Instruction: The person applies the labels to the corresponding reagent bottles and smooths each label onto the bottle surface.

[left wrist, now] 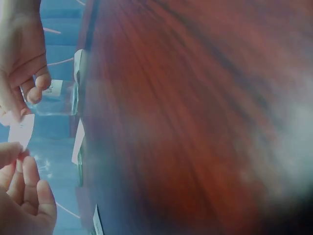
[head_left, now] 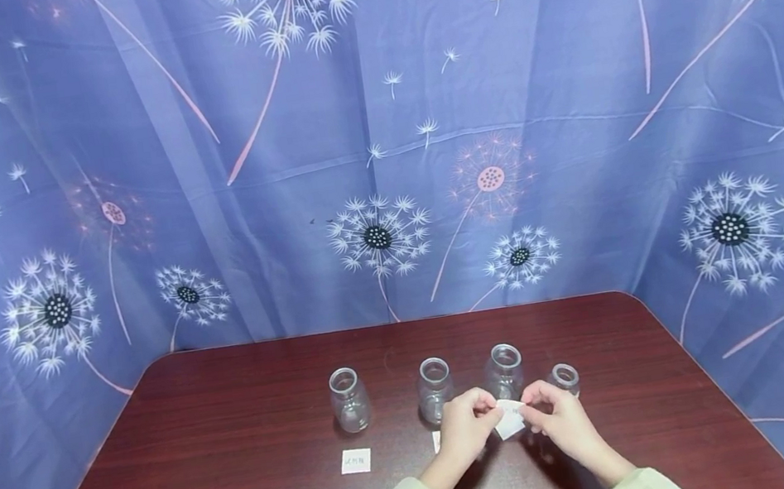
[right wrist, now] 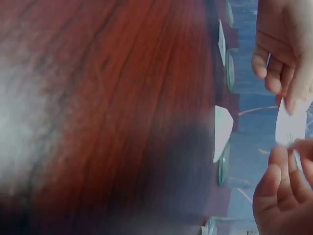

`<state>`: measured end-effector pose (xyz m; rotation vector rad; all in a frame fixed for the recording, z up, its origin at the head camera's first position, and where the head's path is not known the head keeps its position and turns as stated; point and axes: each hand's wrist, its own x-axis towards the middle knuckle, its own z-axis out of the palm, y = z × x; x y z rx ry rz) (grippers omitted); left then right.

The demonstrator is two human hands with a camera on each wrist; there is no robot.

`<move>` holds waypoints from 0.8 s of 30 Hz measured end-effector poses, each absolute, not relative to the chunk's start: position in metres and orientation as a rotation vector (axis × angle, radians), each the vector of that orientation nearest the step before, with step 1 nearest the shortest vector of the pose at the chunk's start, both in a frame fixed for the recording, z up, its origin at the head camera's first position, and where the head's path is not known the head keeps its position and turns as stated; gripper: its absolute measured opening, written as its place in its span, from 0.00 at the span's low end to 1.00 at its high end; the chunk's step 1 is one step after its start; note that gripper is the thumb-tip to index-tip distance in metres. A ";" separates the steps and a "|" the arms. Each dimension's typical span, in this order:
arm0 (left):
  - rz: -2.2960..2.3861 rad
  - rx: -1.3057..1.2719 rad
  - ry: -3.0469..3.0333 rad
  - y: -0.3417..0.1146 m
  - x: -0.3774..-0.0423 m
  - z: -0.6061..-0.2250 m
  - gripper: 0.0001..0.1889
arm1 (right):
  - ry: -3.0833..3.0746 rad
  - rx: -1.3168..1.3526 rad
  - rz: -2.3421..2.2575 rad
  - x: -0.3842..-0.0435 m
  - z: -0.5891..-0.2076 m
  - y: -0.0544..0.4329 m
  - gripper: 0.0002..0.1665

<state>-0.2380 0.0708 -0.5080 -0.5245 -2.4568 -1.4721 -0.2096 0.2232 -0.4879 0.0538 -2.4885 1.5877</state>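
Observation:
Both hands hold a small white paper label [head_left: 511,422] with faint writing, raised in front of the glass jars. My left hand [head_left: 466,433] pinches its left edge between thumb and fingertips. At the opposite edge, my right hand [head_left: 566,423] pinches it too. In the right wrist view the label [right wrist: 287,128] spans the gap between the two hands. Just behind stands a clear jar [head_left: 505,362]. The rightmost jar [head_left: 564,376] is partly hidden by my right hand; in the left wrist view, a jar [left wrist: 58,106] near that hand bears a white label.
Two more clear jars, the leftmost [head_left: 350,405] and a middle one [head_left: 434,381], stand in the row. A written white card [head_left: 356,461] lies before the leftmost jar. Another card [head_left: 437,440] is mostly covered by my left hand. A blue dandelion-print curtain [head_left: 288,251] surrounds the brown table [head_left: 243,466].

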 end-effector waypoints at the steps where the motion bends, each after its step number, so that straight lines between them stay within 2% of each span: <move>1: -1.441 -0.500 -2.475 0.073 -0.239 -0.509 0.05 | -2.484 0.057 1.550 -0.212 -0.490 0.223 0.07; 9: -1.228 -0.315 -2.596 0.084 -0.245 -0.515 0.07 | -2.534 0.005 1.294 -0.220 -0.501 0.222 0.09; 18: -1.162 -0.221 -2.608 0.088 -0.247 -0.512 0.07 | -2.597 -0.033 1.238 -0.223 -0.502 0.223 0.05; 24: -1.138 -0.151 -2.605 0.091 -0.250 -0.513 0.07 | -2.536 0.007 1.225 -0.224 -0.504 0.224 0.07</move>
